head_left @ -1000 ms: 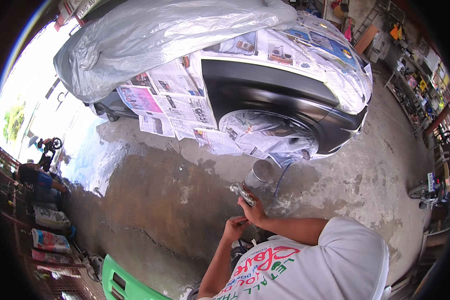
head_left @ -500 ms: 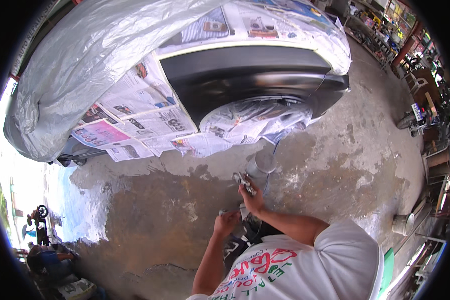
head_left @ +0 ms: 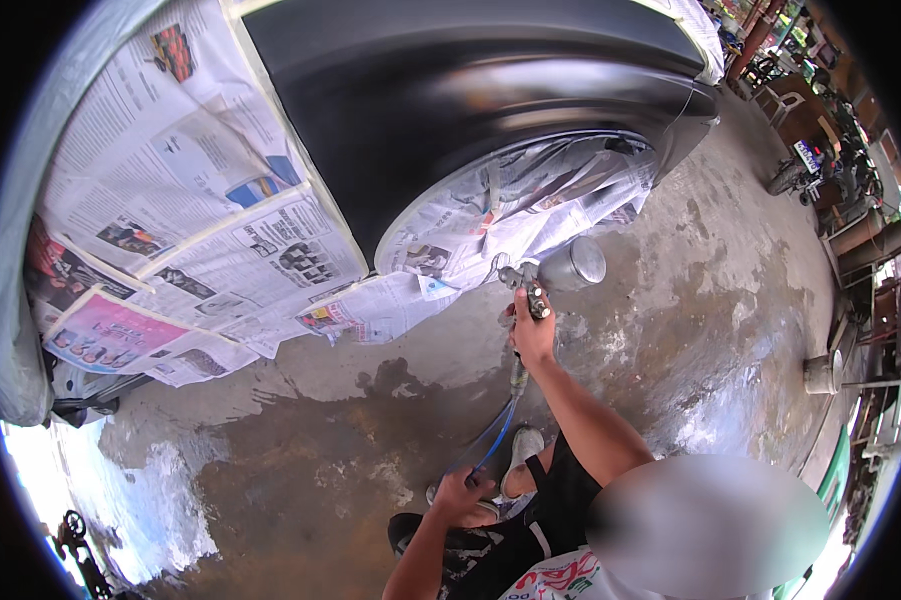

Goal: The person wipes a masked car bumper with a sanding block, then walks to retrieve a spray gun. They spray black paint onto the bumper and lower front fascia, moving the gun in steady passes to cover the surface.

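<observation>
My right hand is wrapped round the grip of a metal spray gun, held before the masked wheel of a car. A round grey paint cup sits at the gun's front. From the base of the grip a blue air hose runs down to my left hand, whose fingers are curled round it. Beyond the gun is the car's glossy black fender. Newspaper is taped along the fender's edge, and clear plastic with paper covers the wheel.
The stained concrete floor looks damp in patches. My shoe is close to the hose. On the right stand a metal bucket and a parked motorcycle, beside cluttered shelving. Grey plastic sheeting hangs at the far left.
The car fills more of the view. My right hand has reached forward with the spray gun, closer to the fender. My left hand is now lower and farther from the right, on the hose.
</observation>
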The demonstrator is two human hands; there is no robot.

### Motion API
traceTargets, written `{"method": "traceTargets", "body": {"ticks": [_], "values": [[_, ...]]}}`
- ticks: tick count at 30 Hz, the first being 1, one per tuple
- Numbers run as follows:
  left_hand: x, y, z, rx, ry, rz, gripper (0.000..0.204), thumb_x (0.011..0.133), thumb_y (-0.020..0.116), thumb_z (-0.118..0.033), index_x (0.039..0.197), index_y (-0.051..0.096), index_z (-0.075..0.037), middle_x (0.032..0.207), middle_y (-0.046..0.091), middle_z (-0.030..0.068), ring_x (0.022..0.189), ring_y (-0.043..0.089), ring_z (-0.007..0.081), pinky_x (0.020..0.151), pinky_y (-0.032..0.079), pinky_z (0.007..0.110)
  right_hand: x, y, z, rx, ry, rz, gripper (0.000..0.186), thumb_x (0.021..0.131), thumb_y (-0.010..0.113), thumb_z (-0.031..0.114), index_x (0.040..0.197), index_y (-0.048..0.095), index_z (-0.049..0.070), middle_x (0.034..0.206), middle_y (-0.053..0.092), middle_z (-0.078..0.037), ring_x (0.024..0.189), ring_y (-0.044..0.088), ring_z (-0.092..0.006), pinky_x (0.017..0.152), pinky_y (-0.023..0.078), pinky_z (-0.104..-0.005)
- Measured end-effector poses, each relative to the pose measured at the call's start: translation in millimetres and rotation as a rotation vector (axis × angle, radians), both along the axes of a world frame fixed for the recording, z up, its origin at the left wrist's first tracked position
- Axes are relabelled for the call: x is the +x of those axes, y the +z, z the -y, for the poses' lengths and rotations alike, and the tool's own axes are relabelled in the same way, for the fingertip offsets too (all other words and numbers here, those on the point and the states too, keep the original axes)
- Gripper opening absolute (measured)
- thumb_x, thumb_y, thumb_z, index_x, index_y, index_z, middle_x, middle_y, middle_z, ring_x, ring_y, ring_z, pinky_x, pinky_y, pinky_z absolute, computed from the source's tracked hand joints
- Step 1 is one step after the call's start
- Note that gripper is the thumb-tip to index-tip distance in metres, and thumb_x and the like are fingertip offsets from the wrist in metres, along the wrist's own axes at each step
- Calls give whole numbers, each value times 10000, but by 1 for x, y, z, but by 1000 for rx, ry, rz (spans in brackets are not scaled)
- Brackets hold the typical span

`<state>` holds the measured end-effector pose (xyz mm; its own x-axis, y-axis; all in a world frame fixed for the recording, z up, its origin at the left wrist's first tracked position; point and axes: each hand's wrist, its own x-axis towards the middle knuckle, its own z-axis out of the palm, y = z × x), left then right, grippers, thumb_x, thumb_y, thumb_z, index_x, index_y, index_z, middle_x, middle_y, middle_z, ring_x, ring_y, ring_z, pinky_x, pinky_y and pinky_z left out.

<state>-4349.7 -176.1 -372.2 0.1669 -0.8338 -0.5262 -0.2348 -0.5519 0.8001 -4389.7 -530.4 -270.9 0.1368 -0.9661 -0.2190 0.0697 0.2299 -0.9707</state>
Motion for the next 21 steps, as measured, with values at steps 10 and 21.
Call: {"method": "traceTargets", "body": {"ticks": [10,21], "values": [[152,-257,78,167,-544,89,462,1026,570,-492,1061,752,-69,1016,757,139,960,723,301,902,536,421,43,-142,26,-537,-67,-96,596,1017,684,325,1441,525,-61,871,678,-44,755,614,-94,690,496,-265],[138,-201,141,-493,85,-570,338,1064,610,-269,1261,669,0,1144,707,65,1055,675,178,933,517,319,60,-164,-49,-494,-156,-190,537,1039,656,307,1445,533,-22,925,699,-58,797,644,-106,717,517,-287]]}}
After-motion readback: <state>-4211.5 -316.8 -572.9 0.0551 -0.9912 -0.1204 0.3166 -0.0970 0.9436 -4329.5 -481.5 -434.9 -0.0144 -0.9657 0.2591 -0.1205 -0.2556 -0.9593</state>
